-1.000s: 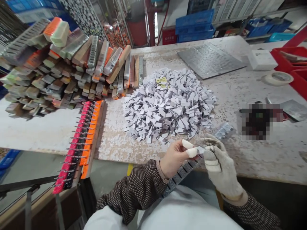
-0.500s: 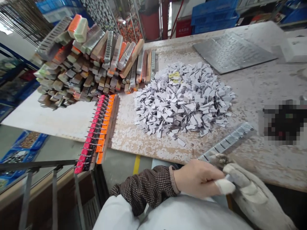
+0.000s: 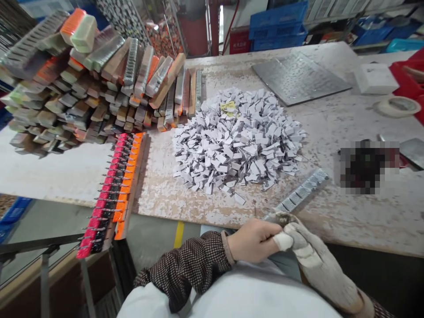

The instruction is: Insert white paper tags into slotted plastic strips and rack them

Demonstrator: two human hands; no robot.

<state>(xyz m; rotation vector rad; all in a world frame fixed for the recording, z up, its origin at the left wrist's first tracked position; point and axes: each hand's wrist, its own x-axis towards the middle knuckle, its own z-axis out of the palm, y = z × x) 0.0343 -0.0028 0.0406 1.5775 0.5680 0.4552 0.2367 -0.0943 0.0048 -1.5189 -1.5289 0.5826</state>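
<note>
Worktable (image 3: 351,221): work is being carried on at the near edge, right of centre.
Bar stack (image 3: 99,110): piled high at far left; whether these bars are finished or waiting cannot be told.
White heap (image 3: 232,141): spread mid-table, pieces by the score, all loose; plenty, it is judged, is left to be handled.
Coloured rows (image 3: 110,187): pink, black and orange, laid out at left across the near edge, thin pins jutting evenly; these look complete.
Grey strip (image 3: 301,191): slanted to the near right of the heap, its near end hidden by the hands; no white piece is seen on the visible stretch, so little appears done there.
Right hand (image 3: 311,254): gloved, fingers curled beside the strip; whether it is gripped cannot be told.
Left hand (image 3: 256,240): pressed against the glove, fingers drawn narrow; whether anything is pinched cannot be told.
Loose piece (image 3: 239,199): lying at the heap's near side.
</note>
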